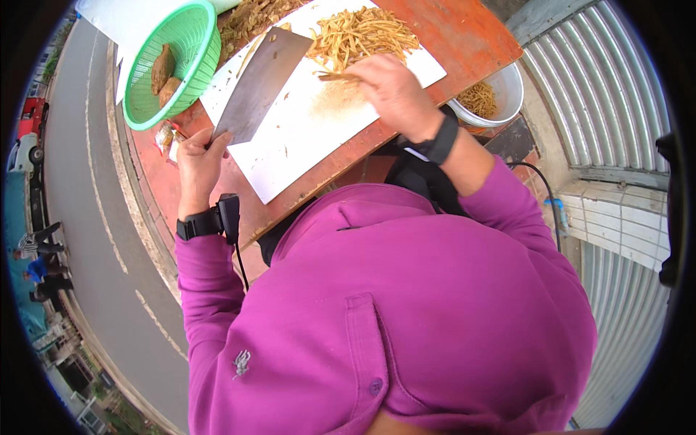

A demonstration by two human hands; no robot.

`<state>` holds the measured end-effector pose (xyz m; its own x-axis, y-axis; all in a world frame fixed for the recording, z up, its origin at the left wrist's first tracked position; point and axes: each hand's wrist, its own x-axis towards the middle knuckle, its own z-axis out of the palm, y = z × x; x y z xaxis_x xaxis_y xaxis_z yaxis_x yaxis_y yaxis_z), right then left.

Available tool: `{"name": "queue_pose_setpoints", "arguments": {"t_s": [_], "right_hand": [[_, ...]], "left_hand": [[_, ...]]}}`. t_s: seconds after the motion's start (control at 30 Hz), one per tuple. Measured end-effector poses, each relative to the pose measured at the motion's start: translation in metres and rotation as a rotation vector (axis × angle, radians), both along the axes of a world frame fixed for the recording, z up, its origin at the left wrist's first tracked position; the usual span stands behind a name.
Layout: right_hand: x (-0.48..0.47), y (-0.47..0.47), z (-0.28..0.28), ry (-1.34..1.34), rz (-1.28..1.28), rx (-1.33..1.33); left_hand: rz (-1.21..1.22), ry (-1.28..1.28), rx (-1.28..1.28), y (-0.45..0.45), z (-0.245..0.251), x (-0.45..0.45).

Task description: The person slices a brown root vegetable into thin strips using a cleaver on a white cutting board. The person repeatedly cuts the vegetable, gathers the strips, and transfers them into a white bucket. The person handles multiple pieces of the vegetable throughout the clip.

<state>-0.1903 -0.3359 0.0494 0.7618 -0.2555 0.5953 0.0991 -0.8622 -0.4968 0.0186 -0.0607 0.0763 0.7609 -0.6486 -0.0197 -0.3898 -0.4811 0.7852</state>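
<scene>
My left hand (pixel 200 163) grips one end of a wide, flat metal blade (pixel 266 81), tilted over a white cutting board (pixel 310 130). At the board's near right, my right hand (pixel 389 89) pinches a few brown strips (pixel 340 76) between its fingers, beside a heap of thin-cut brown strips (pixel 361 32). Brown powder (pixel 337 100) and small bits lie scattered on the board. A green plastic basket (pixel 209 65) to the left holds brown root pieces (pixel 162 68). How the blade's handle is formed is hidden by my fingers.
The board rests on a worn red wooden table (pixel 462 32). Brown peelings (pixel 253 19) lie at its far side. A white bucket (pixel 514 98) with more strips stands below the right edge. Small packets (pixel 166 138) sit near the basket. Several people are beyond the road (pixel 81 163).
</scene>
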Motion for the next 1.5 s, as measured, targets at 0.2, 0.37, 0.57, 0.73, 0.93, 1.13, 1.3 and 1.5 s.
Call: {"name": "queue_pose_setpoints", "arguments": {"t_s": [0.2, 0.37, 0.57, 0.73, 0.93, 1.13, 1.3, 1.5], "right_hand": [[-0.007, 0.054, -0.030, 0.209, 0.132, -0.172], [-0.010, 0.027, -0.026, 0.226, -0.019, -0.056], [0.017, 0.026, -0.023, 0.351, 0.051, -0.166], [0.028, 0.014, 0.005, 0.574, 0.170, -0.156], [0.134, -0.029, 0.036, 0.472, 0.255, -0.238], [0.238, -0.024, 0.009, 0.678, 0.225, -0.302], [0.263, -0.013, -0.009, 0.896, 0.032, -0.358], [0.262, -0.029, 0.000, 0.725, 0.095, -0.379]], "left_hand": [[0.139, 0.332, -0.263, 0.055, -0.023, -0.028], [0.213, 0.645, -0.395, 0.063, -0.033, -0.035], [0.204, 1.016, -0.499, 0.058, -0.063, -0.033], [0.155, 1.051, -0.604, 0.069, -0.083, -0.031], [0.015, 1.089, -0.784, 0.078, -0.090, -0.028], [-0.018, 1.178, -0.779, 0.081, -0.088, -0.024], [-0.021, 1.196, -0.782, 0.082, -0.087, -0.023], [-0.018, 1.226, -0.807, 0.081, -0.086, -0.021]]}}
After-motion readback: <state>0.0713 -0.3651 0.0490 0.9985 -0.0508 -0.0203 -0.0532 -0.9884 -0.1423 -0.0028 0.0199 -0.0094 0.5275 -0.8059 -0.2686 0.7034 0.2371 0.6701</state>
